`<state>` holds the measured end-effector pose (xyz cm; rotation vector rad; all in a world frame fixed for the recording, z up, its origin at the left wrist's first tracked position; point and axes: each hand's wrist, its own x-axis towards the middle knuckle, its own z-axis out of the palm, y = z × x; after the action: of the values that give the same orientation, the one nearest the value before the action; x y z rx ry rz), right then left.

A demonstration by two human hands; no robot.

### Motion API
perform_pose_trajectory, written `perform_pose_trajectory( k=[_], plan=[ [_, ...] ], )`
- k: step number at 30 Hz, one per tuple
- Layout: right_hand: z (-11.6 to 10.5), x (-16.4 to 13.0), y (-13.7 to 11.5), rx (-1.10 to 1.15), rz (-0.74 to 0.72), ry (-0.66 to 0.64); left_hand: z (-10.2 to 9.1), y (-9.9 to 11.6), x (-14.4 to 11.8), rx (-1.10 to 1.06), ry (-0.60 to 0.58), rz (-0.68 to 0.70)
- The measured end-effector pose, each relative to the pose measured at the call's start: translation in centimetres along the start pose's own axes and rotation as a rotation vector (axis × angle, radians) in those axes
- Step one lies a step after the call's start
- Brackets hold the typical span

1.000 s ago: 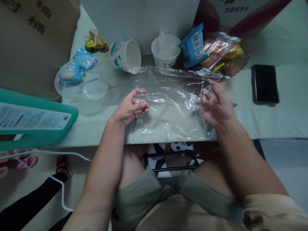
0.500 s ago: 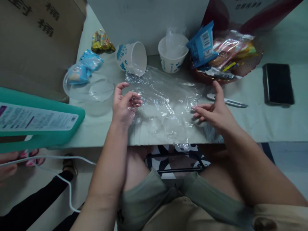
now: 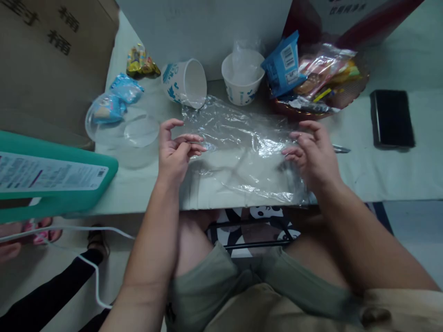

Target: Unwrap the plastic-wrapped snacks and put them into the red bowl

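Observation:
A clear, wrinkled plastic bag (image 3: 242,152) is stretched flat between my two hands, just above the table's front edge. My left hand (image 3: 178,150) pinches its left side between thumb and fingers, the index finger raised. On the other side my right hand (image 3: 313,150) grips the right edge, fingers bent around the film. Behind the bag a paper cup (image 3: 185,83) lies on its side, its rim close to the film. Another paper cup (image 3: 242,83) stands upright with clear plastic in it. A utility knife (image 3: 341,149) is mostly covered by my right hand.
A glass bowl (image 3: 358,90) of packaged snacks stands at the back right, near a black box (image 3: 392,119). Clear plastic lids (image 3: 141,131) and blue snack packets (image 3: 110,106) lie left, beside a green jug (image 3: 104,170). Cartons (image 3: 207,32) stand behind. A white cable (image 3: 100,228) hangs below.
The bag has been pulled wider and flatter. My right hand has moved right relative to the table, over the utility knife, and its index finger has bent inward. The view has shifted slightly.

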<state>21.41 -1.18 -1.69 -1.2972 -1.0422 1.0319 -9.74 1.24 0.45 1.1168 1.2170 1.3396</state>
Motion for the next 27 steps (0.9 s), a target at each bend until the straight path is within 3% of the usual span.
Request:
perform_pose_trajectory(
  k=[3,5,14,21,27],
  plan=[
    [-0.2,-0.7,-0.3,-0.121,0.060,-0.166,0.2,0.0,-0.2,-0.019,-0.046,0.014],
    [-0.4,-1.2,-1.0,-0.161,0.062,-0.200,0.2,-0.2,-0.2,-0.019,-0.081,0.025],
    [-2.8,-1.4,-3.3,-0.239,-0.115,-0.029,-0.6,-1.2,0.0,-0.016,-0.187,0.001],
    [-3.5,-1.5,-3.2,-0.161,-0.187,-0.092,0.1,-0.7,-0.5,0.098,-0.262,-0.094],
    [-3.8,-1.3,-3.5,-0.119,-0.162,-0.099,0.4,-0.7,0.2,0.126,-0.160,0.004]
  ],
)
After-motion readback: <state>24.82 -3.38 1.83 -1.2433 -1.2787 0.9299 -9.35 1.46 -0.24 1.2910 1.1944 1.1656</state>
